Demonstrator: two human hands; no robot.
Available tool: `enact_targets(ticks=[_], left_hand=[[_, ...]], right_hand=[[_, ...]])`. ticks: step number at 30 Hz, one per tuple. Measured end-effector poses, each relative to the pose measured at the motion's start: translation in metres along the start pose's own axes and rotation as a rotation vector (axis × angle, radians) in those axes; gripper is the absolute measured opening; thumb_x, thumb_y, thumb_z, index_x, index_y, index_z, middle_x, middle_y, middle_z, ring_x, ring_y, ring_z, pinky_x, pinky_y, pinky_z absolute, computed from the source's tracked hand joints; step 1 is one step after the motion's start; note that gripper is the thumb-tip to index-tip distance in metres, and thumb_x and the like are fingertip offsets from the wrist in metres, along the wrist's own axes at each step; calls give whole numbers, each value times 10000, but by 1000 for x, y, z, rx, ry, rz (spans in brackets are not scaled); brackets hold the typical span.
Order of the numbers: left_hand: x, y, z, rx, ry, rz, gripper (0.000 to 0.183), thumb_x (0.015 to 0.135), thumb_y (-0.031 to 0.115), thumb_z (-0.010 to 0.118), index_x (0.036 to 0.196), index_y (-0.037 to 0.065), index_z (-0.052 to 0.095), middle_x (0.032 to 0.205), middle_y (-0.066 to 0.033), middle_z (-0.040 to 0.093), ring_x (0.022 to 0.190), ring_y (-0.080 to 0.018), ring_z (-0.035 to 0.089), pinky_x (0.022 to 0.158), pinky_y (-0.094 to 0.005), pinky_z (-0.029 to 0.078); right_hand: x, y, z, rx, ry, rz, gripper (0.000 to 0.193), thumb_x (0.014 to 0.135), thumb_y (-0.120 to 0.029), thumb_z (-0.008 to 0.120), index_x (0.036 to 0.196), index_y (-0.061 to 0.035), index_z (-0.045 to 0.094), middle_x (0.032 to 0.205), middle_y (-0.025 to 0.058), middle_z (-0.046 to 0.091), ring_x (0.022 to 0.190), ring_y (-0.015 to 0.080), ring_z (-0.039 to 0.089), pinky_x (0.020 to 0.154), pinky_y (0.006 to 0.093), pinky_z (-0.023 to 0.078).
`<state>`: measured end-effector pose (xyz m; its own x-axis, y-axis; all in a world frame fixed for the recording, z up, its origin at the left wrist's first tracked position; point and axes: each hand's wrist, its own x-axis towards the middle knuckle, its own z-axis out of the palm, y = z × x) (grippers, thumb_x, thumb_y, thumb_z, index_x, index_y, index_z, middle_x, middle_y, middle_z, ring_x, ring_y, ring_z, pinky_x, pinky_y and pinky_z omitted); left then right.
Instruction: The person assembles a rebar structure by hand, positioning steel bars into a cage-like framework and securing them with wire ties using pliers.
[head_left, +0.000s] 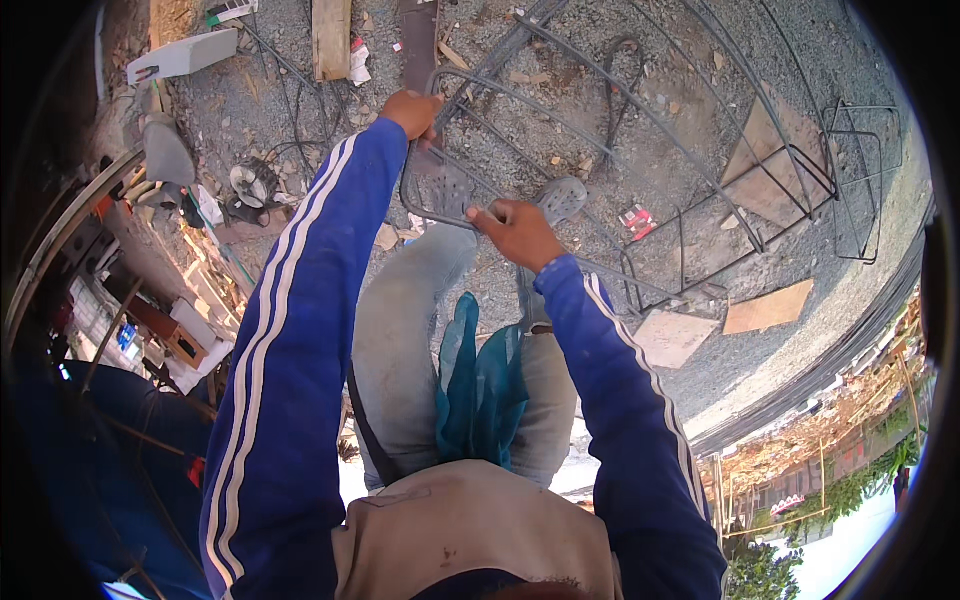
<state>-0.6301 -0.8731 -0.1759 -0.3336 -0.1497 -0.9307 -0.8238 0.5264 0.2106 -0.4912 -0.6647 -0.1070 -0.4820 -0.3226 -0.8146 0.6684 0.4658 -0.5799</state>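
Observation:
Both my hands are on a bent steel rebar frame [404, 188] with rounded corners, in front of my legs. My left hand [410, 114] is closed round its far left side, near the upper corner. Lower and to the right, my right hand [519, 233] pinches the near side between thumb and fingers. Long rebar rods [600, 72] run from there to the right over the gravel. My grey perforated shoe [562, 200] stands among the rods; the other shoe shows behind the frame. A teal cloth [482, 385] hangs at my waist.
More bent rebar [855, 190] stands at the far right. Flat boards [768, 307] lie on the gravel, with a red-and-white packet [637, 222] nearby. A wooden plank [332, 40], a pale block [183, 56] and a small fan-like round object [253, 183] lie at the left.

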Motion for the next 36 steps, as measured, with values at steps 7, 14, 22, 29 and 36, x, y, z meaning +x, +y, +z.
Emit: enact_targets(ticks=[7, 14, 22, 29, 36], left_hand=[[-15, 12, -8, -524, -87, -195, 344, 958, 403, 482, 978, 63, 523, 634, 24, 413, 512, -94, 416, 426, -267, 349], [9, 8, -19, -846, -400, -418, 382, 962, 446, 431, 900, 80, 521, 614, 30, 420, 499, -109, 384, 461, -269, 314], [24, 32, -37, -944, -715, -667, 457, 976, 505, 354, 904, 70, 473, 661, -27, 485, 649, -220, 538, 672, -418, 494], [5, 59, -50, -1139, -734, -807, 372, 969, 456, 423, 881, 95, 444, 654, -26, 453, 667, -211, 523, 710, -444, 479], [-23, 65, -59, -1222, -668, -965, 339, 945, 429, 503, 817, 125, 425, 627, -2, 395, 630, -179, 446, 678, -389, 397]], right_hand=[[23, -12, -11, 116, 411, -5, 389, 848, -408, 616, 871, -21, 647, 777, 183, 634, 772, 357, 621, 727, 432, 480], [114, -55, -81, -19, 1100, 15, 531, 820, -360, 656, 1166, 29, 552, 1088, 227, 600, 1019, 394, 570, 903, 441, 436], [288, -126, -141, 57, 1126, 572, 629, 849, -412, 569, 1236, 72, 464, 1122, 309, 575, 1050, 441, 571, 920, 480, 438], [325, -109, -137, -49, 1431, 623, 419, 935, -280, 440, 1180, 55, 505, 1112, 262, 606, 1000, 411, 603, 880, 475, 461], [333, -108, -143, -32, 1425, 697, 472, 957, -314, 413, 1238, 59, 482, 1101, 288, 602, 1011, 423, 591, 874, 453, 454]])
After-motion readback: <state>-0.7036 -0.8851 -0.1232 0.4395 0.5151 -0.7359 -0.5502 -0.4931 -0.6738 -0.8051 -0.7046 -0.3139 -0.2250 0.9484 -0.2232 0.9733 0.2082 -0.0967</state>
